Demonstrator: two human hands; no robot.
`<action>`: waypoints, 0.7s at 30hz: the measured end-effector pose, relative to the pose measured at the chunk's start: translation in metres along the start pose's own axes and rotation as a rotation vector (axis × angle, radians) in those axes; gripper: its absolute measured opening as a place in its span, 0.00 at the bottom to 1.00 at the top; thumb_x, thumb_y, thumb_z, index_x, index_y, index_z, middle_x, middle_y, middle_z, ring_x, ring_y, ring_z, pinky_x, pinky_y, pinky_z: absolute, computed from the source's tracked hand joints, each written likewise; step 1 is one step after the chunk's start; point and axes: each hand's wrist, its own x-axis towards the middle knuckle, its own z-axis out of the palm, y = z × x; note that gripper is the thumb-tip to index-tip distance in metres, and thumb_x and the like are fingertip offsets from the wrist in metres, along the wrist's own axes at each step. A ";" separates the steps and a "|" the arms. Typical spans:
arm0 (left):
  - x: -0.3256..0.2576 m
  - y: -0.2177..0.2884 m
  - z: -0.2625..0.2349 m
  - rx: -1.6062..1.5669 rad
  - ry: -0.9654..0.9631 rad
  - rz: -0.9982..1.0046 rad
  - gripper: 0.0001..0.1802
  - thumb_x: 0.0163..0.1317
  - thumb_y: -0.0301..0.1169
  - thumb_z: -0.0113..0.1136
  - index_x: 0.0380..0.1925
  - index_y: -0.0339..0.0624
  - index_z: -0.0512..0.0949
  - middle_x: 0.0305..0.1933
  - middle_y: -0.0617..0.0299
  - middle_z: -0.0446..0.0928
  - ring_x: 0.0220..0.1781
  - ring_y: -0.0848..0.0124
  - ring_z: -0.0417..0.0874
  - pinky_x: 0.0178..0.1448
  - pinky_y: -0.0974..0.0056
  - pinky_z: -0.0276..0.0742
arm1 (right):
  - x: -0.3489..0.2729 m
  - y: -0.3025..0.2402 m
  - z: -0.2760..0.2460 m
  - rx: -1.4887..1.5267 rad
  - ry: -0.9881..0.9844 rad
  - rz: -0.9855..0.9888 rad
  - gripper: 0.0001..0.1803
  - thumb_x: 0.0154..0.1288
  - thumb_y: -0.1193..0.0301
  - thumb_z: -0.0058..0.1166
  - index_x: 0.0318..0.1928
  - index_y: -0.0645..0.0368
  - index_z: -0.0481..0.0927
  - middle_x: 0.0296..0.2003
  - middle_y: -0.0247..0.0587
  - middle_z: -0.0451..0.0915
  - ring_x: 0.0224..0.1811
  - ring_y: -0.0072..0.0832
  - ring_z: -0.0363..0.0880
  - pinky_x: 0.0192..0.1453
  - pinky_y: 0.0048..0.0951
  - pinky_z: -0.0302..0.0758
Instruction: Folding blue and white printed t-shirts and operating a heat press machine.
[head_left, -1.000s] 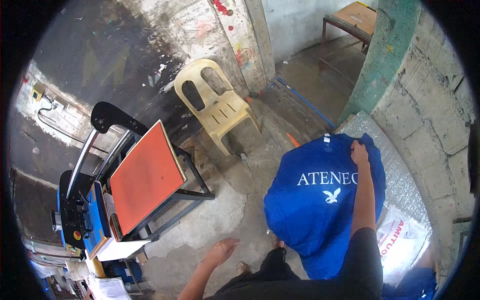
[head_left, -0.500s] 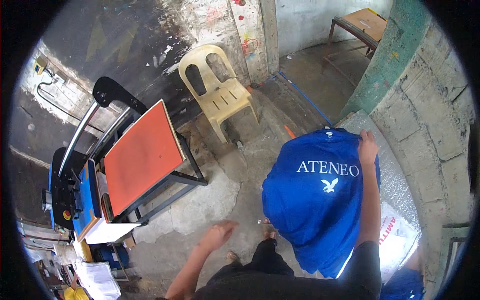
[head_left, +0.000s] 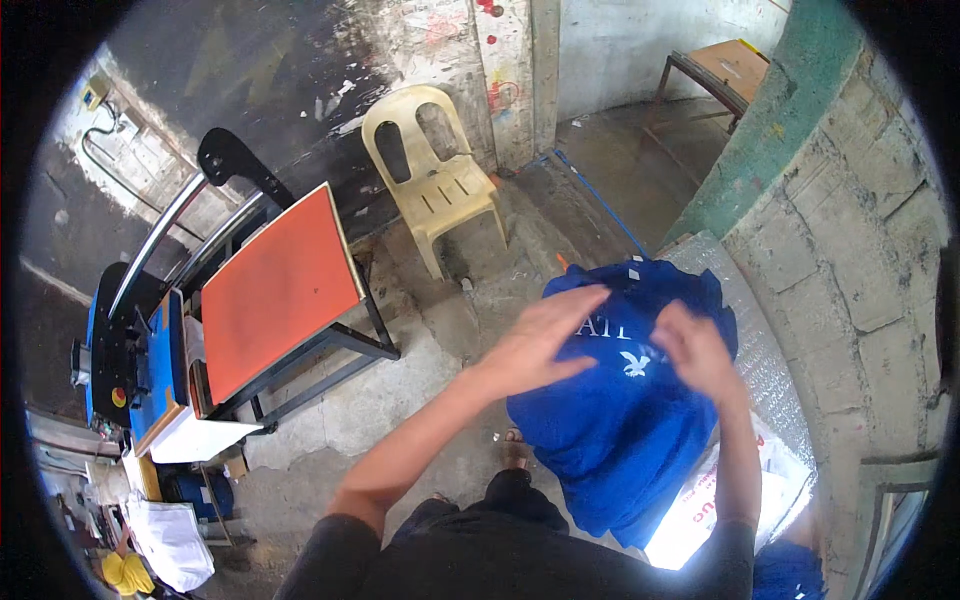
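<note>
A blue T-shirt (head_left: pixel 620 430) with white lettering and a white bird print lies spread over a surface at my right. My left hand (head_left: pixel 545 345) is over the shirt's left part, fingers stretched out and thumb apart, holding nothing. Over the right part of the print hovers my right hand (head_left: pixel 695 350), slightly blurred, its fingers apart and loosely bent around nothing. Between them the hands hide part of the lettering. Beneath the shirt a silvery sheet (head_left: pixel 770 340) shows along the right side, and a white plastic bag with red print (head_left: pixel 700 510) shows at its lower edge.
At the left stands a press-like machine with an orange-red board (head_left: pixel 285 300) on a black frame. A cream plastic chair (head_left: pixel 440 185) is ahead of me. A block wall (head_left: pixel 850 280) rises at the right. More blue cloth (head_left: pixel 785 570) lies at lower right. Someone in yellow (head_left: pixel 125 572) is at far lower left.
My right hand has let go of the shirt's upper right edge and moved left over the print. My left hand has come up and right from beside me to above the shirt.
</note>
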 end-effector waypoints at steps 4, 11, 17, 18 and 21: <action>0.020 0.018 0.028 -0.118 -0.309 0.116 0.29 0.47 0.38 0.69 0.48 0.38 0.72 0.43 0.50 0.76 0.48 0.55 0.76 0.57 0.53 0.66 | -0.018 -0.070 -0.013 0.075 -0.123 -0.126 0.08 0.57 0.73 0.57 0.34 0.59 0.71 0.24 0.47 0.76 0.24 0.44 0.77 0.26 0.41 0.70; -0.028 -0.012 0.012 -0.227 -0.229 0.068 0.16 0.48 0.34 0.68 0.33 0.39 0.74 0.30 0.55 0.75 0.38 0.56 0.77 0.49 0.56 0.68 | -0.067 -0.113 -0.088 -0.043 0.192 0.017 0.09 0.48 0.71 0.63 0.28 0.61 0.77 0.24 0.43 0.78 0.22 0.39 0.76 0.27 0.32 0.67; -0.045 -0.017 -0.060 0.149 -0.129 -0.103 0.11 0.45 0.29 0.64 0.28 0.40 0.73 0.25 0.59 0.73 0.36 0.59 0.78 0.49 0.56 0.66 | -0.088 -0.139 -0.120 -0.182 0.607 0.182 0.10 0.47 0.69 0.57 0.26 0.64 0.75 0.26 0.42 0.76 0.31 0.31 0.72 0.41 0.31 0.66; -0.046 -0.016 -0.079 0.137 -0.037 -0.077 0.10 0.44 0.27 0.64 0.23 0.37 0.71 0.21 0.56 0.71 0.30 0.57 0.77 0.39 0.57 0.68 | -0.091 -0.135 -0.131 -0.116 0.610 0.181 0.11 0.45 0.68 0.59 0.27 0.64 0.76 0.26 0.42 0.75 0.31 0.32 0.72 0.42 0.30 0.66; -0.066 0.010 -0.135 0.076 0.116 -0.338 0.10 0.45 0.25 0.63 0.20 0.35 0.70 0.19 0.52 0.70 0.25 0.57 0.77 0.30 0.60 0.70 | -0.062 -0.129 -0.140 -0.230 0.267 -0.053 0.27 0.29 0.60 0.74 0.31 0.63 0.78 0.29 0.44 0.79 0.32 0.34 0.78 0.39 0.28 0.69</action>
